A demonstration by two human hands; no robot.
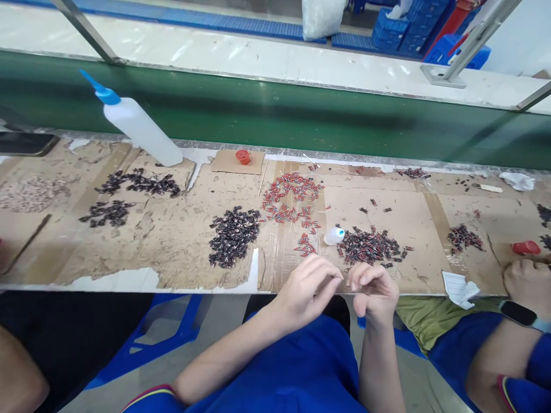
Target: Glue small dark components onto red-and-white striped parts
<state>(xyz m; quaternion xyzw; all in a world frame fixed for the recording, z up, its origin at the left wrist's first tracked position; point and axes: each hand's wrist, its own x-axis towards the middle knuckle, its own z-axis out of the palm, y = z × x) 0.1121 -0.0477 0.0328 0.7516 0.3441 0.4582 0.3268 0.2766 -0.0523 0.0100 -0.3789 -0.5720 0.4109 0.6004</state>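
My left hand (pixel 309 289) is over the table's front edge, its thumb and index fingertips pinched together. Anything between them is too small to make out. Close by on the right is my right hand (pixel 377 289), fingers bent and thumb apart from them, with nothing visible in its grip. The fingertips of both hands nearly meet. Just beyond them lies a pile of small dark-and-red parts (pixel 369 246), with a small white bottle (pixel 334 236) with a blue tip at its left side. Small red parts (pixel 293 189) are scattered farther back, left of the bottle.
Black parts (pixel 235 236) form a pile on the cardboard (pixel 185 252). A large white squeeze bottle (pixel 142 129) stands at the back left; a red cap (pixel 243 156) sits behind. At right, a co-worker's hand (pixel 527 284) rests near another red cap (pixel 526 247). A green strip (pixel 258 112) runs behind.
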